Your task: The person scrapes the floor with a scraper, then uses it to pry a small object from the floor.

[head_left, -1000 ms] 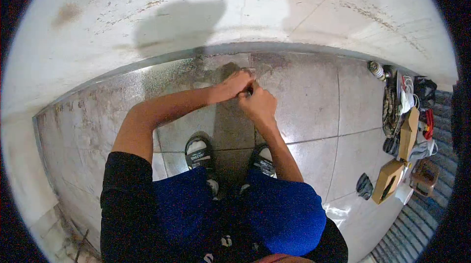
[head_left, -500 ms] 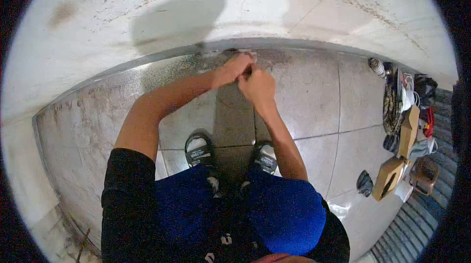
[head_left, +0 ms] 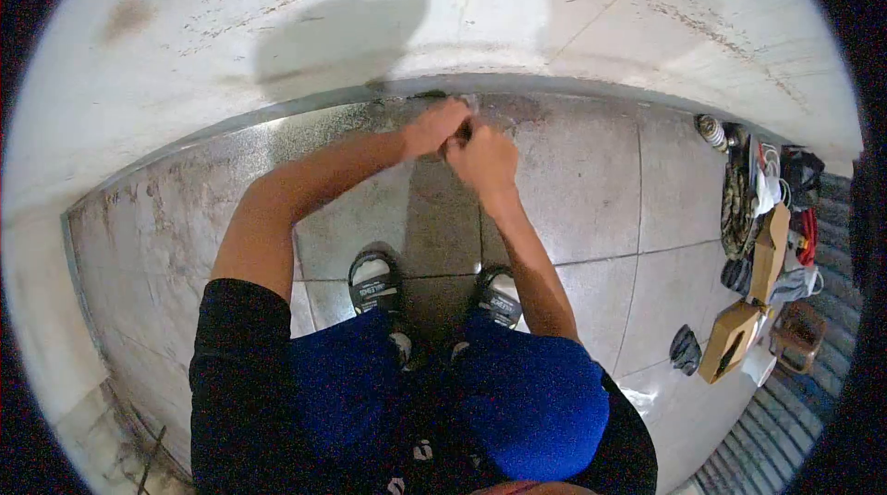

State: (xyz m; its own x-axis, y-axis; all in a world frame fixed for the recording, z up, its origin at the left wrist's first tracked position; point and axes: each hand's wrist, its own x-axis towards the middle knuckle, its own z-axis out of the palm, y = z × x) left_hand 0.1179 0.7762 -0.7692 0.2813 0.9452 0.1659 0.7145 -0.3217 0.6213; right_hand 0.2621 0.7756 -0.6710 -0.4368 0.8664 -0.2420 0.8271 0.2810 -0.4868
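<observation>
My left hand (head_left: pixel 436 129) and my right hand (head_left: pixel 486 160) are close together in front of me, low near the foot of the wall. Fingers on both are curled closed. Between them shows a small dark thing (head_left: pixel 464 132), mostly covered by the fingers, so its kind is hidden. A pale, blurred bit (head_left: pixel 472 104) sticks out just past the left fingertips. Behind the hands, a dark patch (head_left: pixel 428 95) marks the joint of floor and wall, and the floor there looks stained.
Grey floor tiles (head_left: pixel 582 190) meet a scuffed white wall (head_left: pixel 591 24). My sandalled feet (head_left: pixel 374 282) stand below the hands. At right lie an open cardboard box (head_left: pixel 726 340), a dark crumpled bag (head_left: pixel 685 350), a coiled spring-like part (head_left: pixel 711 132) and a small brown chair (head_left: pixel 798 336) beside a ribbed shutter (head_left: pixel 767 421).
Both hands have shifted very slightly left, still together and closed. The view has moved a little; the things on the floor stay where they were.
</observation>
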